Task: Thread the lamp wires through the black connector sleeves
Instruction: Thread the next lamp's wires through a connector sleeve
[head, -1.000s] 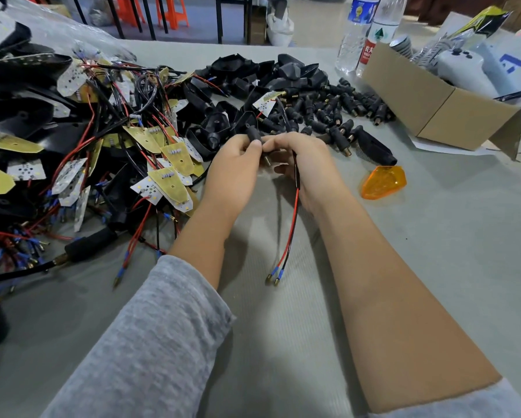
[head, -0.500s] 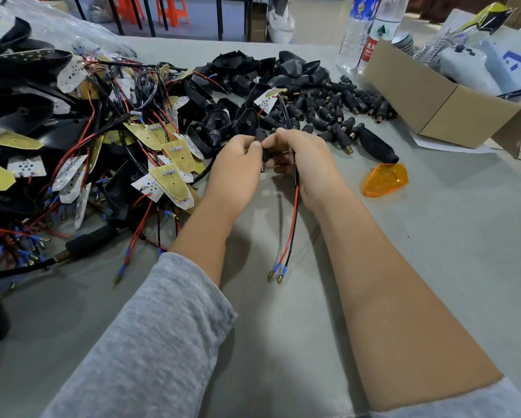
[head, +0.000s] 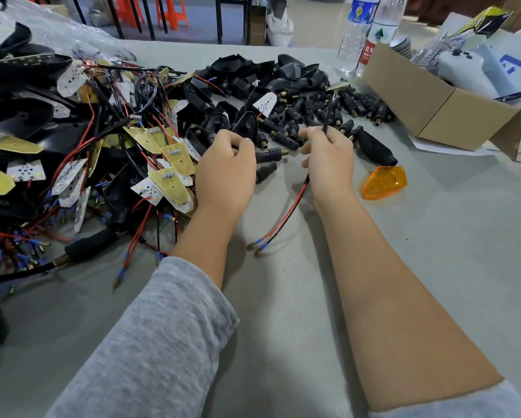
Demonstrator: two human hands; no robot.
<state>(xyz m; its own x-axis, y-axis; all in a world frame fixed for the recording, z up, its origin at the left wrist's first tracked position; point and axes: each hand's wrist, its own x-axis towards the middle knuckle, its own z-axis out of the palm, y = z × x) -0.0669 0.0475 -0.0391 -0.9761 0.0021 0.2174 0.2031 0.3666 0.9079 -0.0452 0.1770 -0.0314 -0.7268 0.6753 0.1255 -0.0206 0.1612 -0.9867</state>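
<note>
The person's two hands are apart over the grey bench (head: 434, 236), with the orange lens (head: 384, 186) lying just to the right of them. The right hand (head: 328, 164), just left of the orange lens, pinches a paired red and black lamp wire (head: 286, 218) between curled fingers; the wire runs up past the fingertips toward the pile and trails down under the wrist, its blue-collared brass tips resting on the bench nearer the person than the lens. The left hand (head: 226, 170), further left of the lens, has its fingers curled round the back end of a black connector sleeve (head: 269, 154), whose brass tip points toward the right hand. More black sleeves (head: 322, 113) lie heaped beyond the lens, beside a cardboard box (head: 434, 107). Far left of the lens sits a tangle of lamp boards and wires (head: 102, 152)
</note>
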